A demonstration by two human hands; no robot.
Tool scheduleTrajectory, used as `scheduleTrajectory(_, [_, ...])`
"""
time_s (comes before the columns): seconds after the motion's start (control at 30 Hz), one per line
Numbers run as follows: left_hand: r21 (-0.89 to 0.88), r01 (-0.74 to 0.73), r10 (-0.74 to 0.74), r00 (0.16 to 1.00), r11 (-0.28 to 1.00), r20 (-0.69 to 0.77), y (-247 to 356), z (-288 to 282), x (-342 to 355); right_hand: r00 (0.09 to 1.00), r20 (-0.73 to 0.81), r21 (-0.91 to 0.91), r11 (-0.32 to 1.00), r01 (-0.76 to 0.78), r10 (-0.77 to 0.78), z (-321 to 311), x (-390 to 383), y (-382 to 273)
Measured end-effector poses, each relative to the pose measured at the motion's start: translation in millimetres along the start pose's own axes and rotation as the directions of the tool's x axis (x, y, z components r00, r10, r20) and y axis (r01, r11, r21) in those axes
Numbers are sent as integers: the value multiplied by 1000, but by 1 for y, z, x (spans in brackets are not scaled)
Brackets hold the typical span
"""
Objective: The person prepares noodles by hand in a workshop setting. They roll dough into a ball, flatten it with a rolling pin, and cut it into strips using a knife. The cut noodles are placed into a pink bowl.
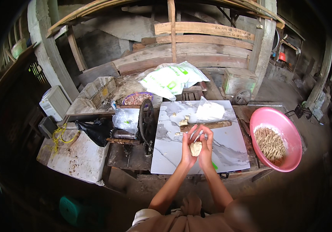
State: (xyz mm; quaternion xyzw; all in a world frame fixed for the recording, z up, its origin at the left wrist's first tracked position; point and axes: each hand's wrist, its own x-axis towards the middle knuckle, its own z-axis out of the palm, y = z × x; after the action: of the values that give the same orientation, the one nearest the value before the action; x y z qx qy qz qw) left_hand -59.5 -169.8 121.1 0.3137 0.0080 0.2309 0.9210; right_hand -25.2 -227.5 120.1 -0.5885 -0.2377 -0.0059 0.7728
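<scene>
Between my left hand and my right hand is a pale lump of dough. Both palms cup it from the sides, with the fingers bent above it, over a white marble-patterned slab. Just beyond my fingertips a floury wooden rolling pin lies crosswise. Small scraps of dough are scattered behind and left of it. Farther back on the slab rests a clear plastic bag of white powder. Something bright green shows partly beside my right wrist.
At the right stands a pink basin holding many short dough strips. Left of the slab is a hand-cranked roller machine with a black wheel. A white-green sack, purple-rimmed tray and crate sit behind.
</scene>
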Motion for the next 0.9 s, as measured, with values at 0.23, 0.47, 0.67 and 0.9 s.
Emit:
scheduleTrajectory(0.23, [232, -170, 179, 984, 958, -22, -10, 15, -21, 900, -161, -582, 775, 246, -406, 5, -6, -24])
scheduleTrajectory(0.47, [-28, 20, -32, 850, 999, -526, -22, -1, -16, 969, -33, -234, 944, 231, -245, -3, -22, -17])
scheduleTrajectory(0.67, [-150, 147, -194, 903, 978, -383, -39, -36, -7, 962, 232, -322, 922, 215, -144, -12, -3, -4])
scheduleTrajectory(0.9, [-29, 205, -206, 951, 978, -231, -102, -97, -3, 989, 121, -371, 928, -31, 82, -16, -36, 27])
